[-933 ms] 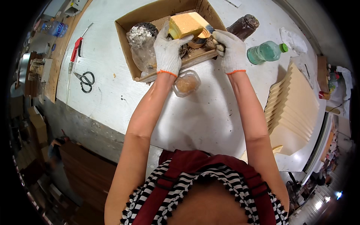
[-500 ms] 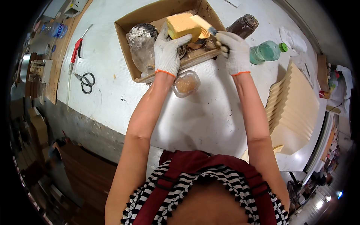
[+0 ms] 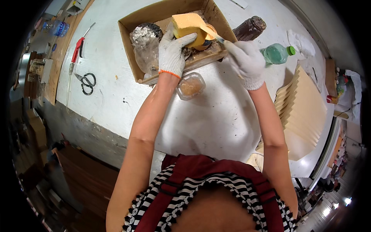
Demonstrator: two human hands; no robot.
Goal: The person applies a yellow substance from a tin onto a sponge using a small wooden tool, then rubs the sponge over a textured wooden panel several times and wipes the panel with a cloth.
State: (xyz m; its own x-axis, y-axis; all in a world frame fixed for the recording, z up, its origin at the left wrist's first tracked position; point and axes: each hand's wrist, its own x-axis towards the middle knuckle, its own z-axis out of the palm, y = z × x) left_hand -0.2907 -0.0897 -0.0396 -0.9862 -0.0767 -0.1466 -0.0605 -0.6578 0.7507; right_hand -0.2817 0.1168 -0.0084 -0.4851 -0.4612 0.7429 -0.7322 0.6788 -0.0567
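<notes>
Over a cardboard box (image 3: 143,14), my left hand (image 3: 172,52), in a white knit glove, is closed around a yellow-orange block (image 3: 188,22). My gloved right hand (image 3: 247,63) grips a paintbrush (image 3: 217,37) by its handle, just right of the block. The brush's head is at the block's right side; whether it touches is hard to tell. Below the block, a round container with an orange-yellow rim is partly hidden inside the box. A crumpled clear plastic bag (image 3: 146,56) and a dark-rimmed round thing with whitish flakes (image 3: 147,33) fill the box's left side.
A clear tub (image 3: 191,86) of tan contents stands before the box. Right of it are a dark brown bottle (image 3: 250,28), a green-capped bottle (image 3: 276,53) and stacked cream sheets (image 3: 303,116). Scissors (image 3: 88,83) and a red-handled tool (image 3: 78,49) lie left.
My right hand has turned and come slightly toward me, and the brush has tilted with it, its head now lower at the block's right side. My left hand keeps the block nearly still.
</notes>
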